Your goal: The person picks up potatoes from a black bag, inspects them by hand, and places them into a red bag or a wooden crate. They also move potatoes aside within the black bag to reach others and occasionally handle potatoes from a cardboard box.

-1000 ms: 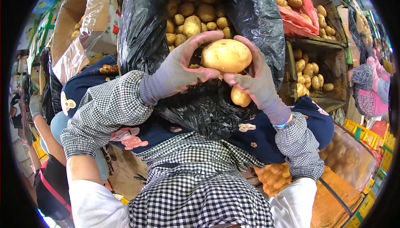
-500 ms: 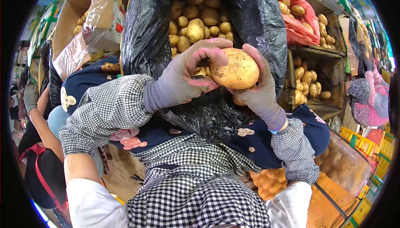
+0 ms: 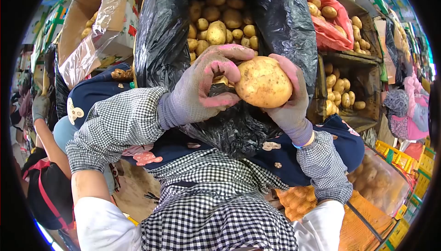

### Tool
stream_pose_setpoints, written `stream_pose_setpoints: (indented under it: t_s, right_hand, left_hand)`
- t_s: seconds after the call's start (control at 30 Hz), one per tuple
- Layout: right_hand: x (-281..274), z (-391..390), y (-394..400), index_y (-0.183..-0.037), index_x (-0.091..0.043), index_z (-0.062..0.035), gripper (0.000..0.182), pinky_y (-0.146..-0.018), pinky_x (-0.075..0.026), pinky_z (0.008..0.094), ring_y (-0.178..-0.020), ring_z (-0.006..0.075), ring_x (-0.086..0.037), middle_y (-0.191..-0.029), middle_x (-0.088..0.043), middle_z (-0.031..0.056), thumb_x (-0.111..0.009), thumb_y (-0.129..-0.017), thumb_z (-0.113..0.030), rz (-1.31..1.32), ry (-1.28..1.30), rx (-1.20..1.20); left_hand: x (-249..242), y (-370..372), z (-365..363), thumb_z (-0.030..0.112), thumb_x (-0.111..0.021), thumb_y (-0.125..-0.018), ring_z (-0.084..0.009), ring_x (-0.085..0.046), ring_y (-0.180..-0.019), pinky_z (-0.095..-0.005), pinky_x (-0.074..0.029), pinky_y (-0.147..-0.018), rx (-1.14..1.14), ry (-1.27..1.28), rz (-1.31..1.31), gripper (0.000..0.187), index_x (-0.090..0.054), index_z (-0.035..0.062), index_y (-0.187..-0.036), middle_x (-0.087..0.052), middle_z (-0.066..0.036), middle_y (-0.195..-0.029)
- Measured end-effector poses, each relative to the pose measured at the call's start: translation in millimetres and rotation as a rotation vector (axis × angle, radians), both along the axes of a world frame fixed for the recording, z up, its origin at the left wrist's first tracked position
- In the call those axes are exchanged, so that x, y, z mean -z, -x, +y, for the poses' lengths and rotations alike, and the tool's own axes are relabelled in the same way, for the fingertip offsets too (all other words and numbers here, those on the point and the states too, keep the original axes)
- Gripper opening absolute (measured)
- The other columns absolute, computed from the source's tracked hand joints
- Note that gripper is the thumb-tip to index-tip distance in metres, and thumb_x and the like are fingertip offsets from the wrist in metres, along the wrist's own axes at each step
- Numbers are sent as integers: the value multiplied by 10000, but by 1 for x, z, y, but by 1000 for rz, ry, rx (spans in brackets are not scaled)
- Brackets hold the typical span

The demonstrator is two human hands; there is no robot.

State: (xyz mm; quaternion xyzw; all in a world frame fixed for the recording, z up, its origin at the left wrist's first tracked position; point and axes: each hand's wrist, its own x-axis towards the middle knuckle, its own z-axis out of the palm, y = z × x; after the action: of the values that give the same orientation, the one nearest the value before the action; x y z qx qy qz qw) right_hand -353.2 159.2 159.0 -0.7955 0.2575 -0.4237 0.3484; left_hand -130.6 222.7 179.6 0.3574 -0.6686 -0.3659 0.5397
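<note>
A large potato [image 3: 265,82] is up in front of me, over the near edge of the black plastic liner [image 3: 158,30]. My right hand [image 3: 290,86], in a dirty grey-pink glove, grips it from the right and below. On the other side, the gloved fingers of my left hand [image 3: 202,81] curve around its upper left, fingertips right at its skin and the thumb lower down. Behind my hands, a heap of potatoes [image 3: 216,33] of mixed sizes lies inside the liner.
To the left stands a cardboard box [image 3: 87,26] with clear plastic film. On the right are a red bag [image 3: 328,19] of potatoes and a wooden crate [image 3: 374,106] holding more. An orange mesh sack [image 3: 363,219] lies lower right. Another person's gloved hand [image 3: 40,106] shows far left.
The potato has turned and shifted slightly right and down in my right hand. My left fingers have slid back from its front to its left edge. The other person's hand moved.
</note>
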Motion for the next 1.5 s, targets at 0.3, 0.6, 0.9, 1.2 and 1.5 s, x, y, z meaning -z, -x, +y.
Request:
stream_pose_setpoints:
  t_s: [0.3, 0.6, 0.9, 1.2, 1.5]
  right_hand:
    - [-10, 12, -7, -1225, -530, 23, 623, -846, -541, 351, -978, 207, -653, -1118, -632, 128, -826, -717, -184, -92, -583, -97]
    - [-23, 8, -6, -1229, -525, -9, 727, -531, -493, 241, -605, 125, -608, -897, -666, 107, -285, -968, -644, -79, -1241, -220]
    - [-26, 6, -7, -1435, -304, -23, 749, -615, -508, 218, -831, 68, -557, -1206, -530, 65, -718, -851, -243, -118, -1188, -206]
    - [-34, 4, -3, -1397, -352, -22, 705, -541, -510, 223, -686, 100, -600, -1115, -578, 83, -723, -836, -236, -116, -1320, -208]
    - [-24, 4, 13, -1250, -500, -21, 535, -451, -497, 254, -526, 150, -598, -752, -630, 92, -638, -889, -391, -234, -1642, -340]
  left_hand:
    - [-13, -9, -8, 228, -851, -717, -270, -474, -1272, -404, -355, -1073, 35, 12, -316, 773, -462, 30, -1355, -529, -129, -1312]
    - [-14, -6, -8, 244, -674, -911, -64, -562, -782, -203, -500, -693, 63, -860, 383, 658, -345, 83, -1458, -560, -41, -1158]
    - [5, 0, -7, 429, -665, -894, -80, -610, -760, -201, -532, -708, 41, -890, 406, 711, -377, 63, -1431, -587, -48, -1062]
    - [5, -2, -10, 394, -488, -1001, -75, -602, -705, -198, -521, -642, 46, -743, 343, 530, -461, 5, -1359, -615, -59, -1064]
    - [11, -4, -9, 329, -583, -966, -87, -598, -714, -217, -506, -624, -4, -637, 355, 456, -554, -43, -1229, -638, -65, -968]
